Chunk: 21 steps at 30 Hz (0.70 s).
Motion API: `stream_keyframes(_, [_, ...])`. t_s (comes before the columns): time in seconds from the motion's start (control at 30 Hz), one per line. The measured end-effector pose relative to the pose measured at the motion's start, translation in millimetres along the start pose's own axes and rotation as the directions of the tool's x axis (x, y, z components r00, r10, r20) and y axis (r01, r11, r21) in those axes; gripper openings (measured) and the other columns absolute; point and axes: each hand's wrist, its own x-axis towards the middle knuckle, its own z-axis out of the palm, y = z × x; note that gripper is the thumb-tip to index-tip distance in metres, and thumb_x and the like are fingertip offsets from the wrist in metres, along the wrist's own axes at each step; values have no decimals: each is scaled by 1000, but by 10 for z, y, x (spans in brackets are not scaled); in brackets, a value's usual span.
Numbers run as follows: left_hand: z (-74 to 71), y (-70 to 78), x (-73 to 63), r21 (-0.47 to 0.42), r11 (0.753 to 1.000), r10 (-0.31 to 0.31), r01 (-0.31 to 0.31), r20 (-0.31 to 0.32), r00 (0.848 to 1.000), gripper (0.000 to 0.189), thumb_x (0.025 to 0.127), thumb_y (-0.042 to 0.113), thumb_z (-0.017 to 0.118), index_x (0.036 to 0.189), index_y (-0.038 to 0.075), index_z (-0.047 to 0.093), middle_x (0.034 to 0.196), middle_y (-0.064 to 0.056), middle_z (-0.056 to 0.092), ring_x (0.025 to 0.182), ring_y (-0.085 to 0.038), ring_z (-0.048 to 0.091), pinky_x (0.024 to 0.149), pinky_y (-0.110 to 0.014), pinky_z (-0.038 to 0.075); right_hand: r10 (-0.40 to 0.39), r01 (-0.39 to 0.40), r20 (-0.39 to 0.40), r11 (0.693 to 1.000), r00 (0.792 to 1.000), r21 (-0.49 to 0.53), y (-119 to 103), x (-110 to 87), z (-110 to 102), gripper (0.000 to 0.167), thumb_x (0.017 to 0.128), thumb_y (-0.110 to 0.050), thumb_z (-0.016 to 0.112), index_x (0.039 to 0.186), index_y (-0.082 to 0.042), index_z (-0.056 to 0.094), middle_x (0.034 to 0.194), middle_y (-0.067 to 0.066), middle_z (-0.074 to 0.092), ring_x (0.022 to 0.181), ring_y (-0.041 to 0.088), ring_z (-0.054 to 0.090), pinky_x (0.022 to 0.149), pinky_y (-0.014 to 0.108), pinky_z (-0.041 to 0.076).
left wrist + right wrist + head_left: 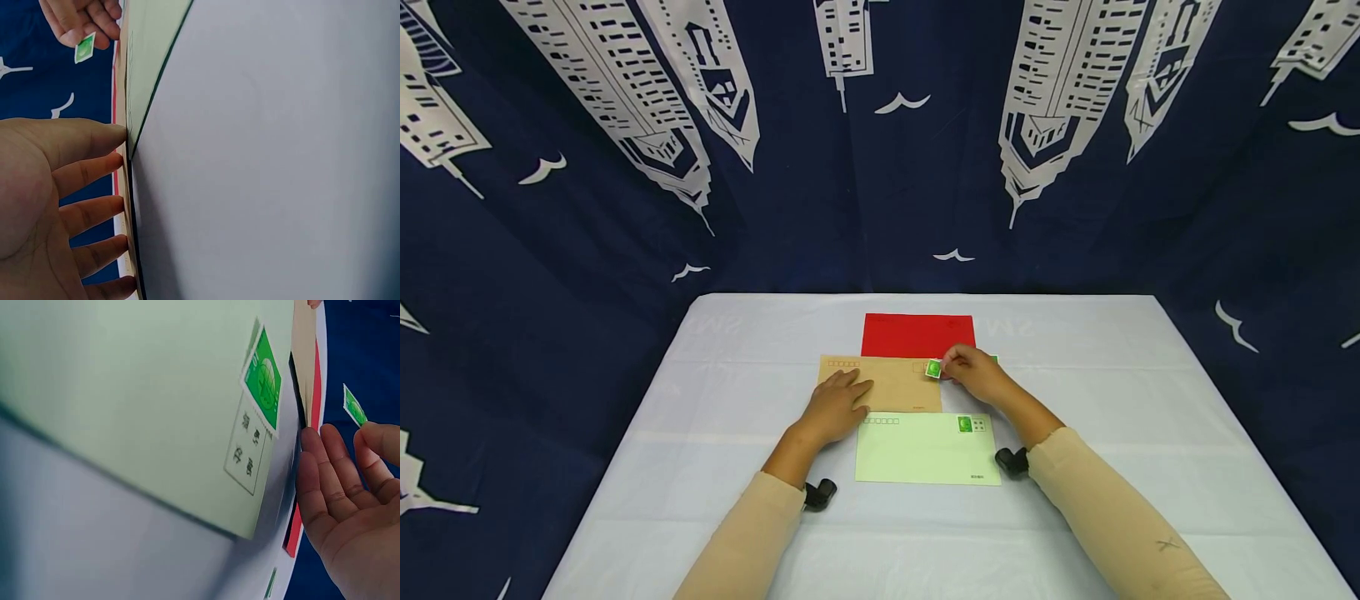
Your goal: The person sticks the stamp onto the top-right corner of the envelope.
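Between thumb and forefinger my right hand (976, 372) pinches a green postage stamp (933, 368) with a white border, over the right end of a tan envelope (891, 392). The same stamp (355, 407) shows at the fingertips in the right wrist view. My left hand (835, 408) rests on the left part of the tan envelope with fingers spread, its thumb by the corner of a pale green envelope (917, 454). On that pale green envelope, at the upper right, lies another green stamp (262, 381) beside a small printed box.
Behind the tan envelope lies a red envelope (917, 335), partly covered by it. A sliver of green (995, 359) peeks out just beyond the right hand. All of this lies on a white-covered table (737, 467) before a dark blue printed cloth (895, 183).
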Motion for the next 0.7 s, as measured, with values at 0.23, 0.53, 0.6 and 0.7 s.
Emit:
stream_keyframes(0.23, [2,-8,-2,-4,1000,7,-7,-5,1000,49,99,26,60,147,14,55,161,-15,39,153,-40,28,124,-58,23,-3,3,7,999,1000,-34,-34,44,28,13,105,-14,52,105,-4,59,106,15,70,96,25,65,85,30,53])
stream_keyframes(0.53, [-8,-3,-9,6,1000,3,-3,7,1000,49,100,27,59,148,15,54,162,-14,38,153,-39,28,125,-58,23,7,-6,14,998,1000,-64,-47,90,64,13,105,-11,49,104,-4,60,103,14,69,95,24,64,88,32,53])
stream_keyframes(0.6, [-9,-3,-9,8,1000,4,-4,9,1000,50,100,28,59,148,15,54,162,-14,38,153,-39,28,124,-58,24,10,-9,13,997,1000,-82,-40,112,72,13,105,-11,49,104,-5,61,102,12,69,94,23,64,88,33,53])
stream_keyframes(0.7, [-10,-4,-8,7,1000,5,-5,8,1000,50,100,27,59,148,15,54,162,-14,38,153,-39,28,124,-58,24,17,-16,13,996,1000,-93,-39,144,82,14,105,-12,49,104,-5,61,102,11,70,92,22,64,88,34,53])
